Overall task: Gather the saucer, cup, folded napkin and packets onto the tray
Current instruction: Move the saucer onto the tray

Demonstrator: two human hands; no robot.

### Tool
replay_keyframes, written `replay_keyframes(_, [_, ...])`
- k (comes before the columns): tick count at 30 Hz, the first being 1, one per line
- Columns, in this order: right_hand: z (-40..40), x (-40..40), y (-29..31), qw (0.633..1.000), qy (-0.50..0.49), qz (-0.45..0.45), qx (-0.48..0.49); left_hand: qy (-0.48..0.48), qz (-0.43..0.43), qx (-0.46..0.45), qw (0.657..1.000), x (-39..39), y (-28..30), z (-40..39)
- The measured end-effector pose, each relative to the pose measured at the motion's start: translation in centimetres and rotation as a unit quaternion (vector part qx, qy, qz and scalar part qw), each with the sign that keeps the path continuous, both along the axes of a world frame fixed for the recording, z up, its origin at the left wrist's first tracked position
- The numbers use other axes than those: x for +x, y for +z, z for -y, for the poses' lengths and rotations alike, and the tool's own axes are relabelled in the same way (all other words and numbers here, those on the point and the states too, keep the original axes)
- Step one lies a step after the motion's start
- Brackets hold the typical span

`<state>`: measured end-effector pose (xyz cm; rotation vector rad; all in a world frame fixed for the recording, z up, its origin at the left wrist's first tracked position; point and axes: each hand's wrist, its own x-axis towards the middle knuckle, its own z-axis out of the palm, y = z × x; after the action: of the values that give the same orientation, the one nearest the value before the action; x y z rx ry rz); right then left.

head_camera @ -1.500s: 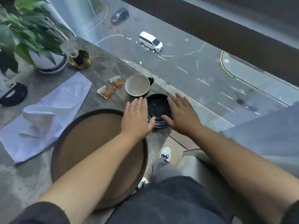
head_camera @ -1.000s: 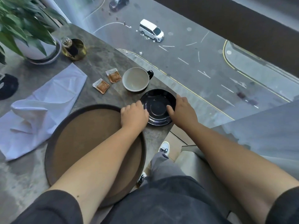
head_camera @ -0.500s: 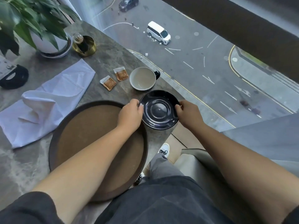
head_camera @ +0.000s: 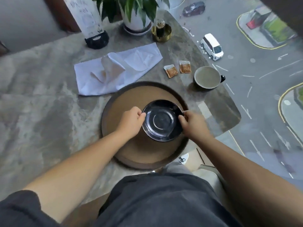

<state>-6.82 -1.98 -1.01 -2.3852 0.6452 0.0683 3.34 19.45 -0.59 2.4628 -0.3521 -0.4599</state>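
The dark glossy saucer (head_camera: 161, 120) is over the right part of the round brown tray (head_camera: 131, 99). My left hand (head_camera: 131, 122) grips its left rim and my right hand (head_camera: 191, 124) grips its right rim. I cannot tell whether the saucer rests on the tray or hangs just above it. The grey cup (head_camera: 207, 77) with a black handle stands on the table beyond the tray's right side. Two brown packets (head_camera: 170, 71) (head_camera: 185, 66) lie left of the cup. The white napkin (head_camera: 118, 68) lies loosely spread behind the tray.
A potted plant (head_camera: 136, 15), a small brass dish with a dark bottle (head_camera: 161, 32) and a card stand on a black base (head_camera: 96, 40) line the table's far side. The table's rounded right edge (head_camera: 229, 102) runs beside a window over a street.
Both hands have carried the saucer from the table at the tray's right over onto the tray. The view has swung left, so the table's far side now shows.
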Motion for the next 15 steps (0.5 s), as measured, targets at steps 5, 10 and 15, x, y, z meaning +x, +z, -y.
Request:
replay_keyframes(5, [-4.6,1.0,-1.0,0.997,0.046,-0.018,0.054,0.033,-0.006,0.082,0.996,-1.2,-0.7,-6.0])
replay_keyframes(10, [-7.4,0.6,-2.5,0.995,0.084,-0.041,0.046,0.017,0.000,0.166,0.986,-2.4,-1.2,-9.3])
replay_keyframes(15, [-8.7,0.1,-3.1,0.992,0.089,-0.071,0.056,-0.022,0.022,0.217,0.976,-2.8,-1.5,-10.5])
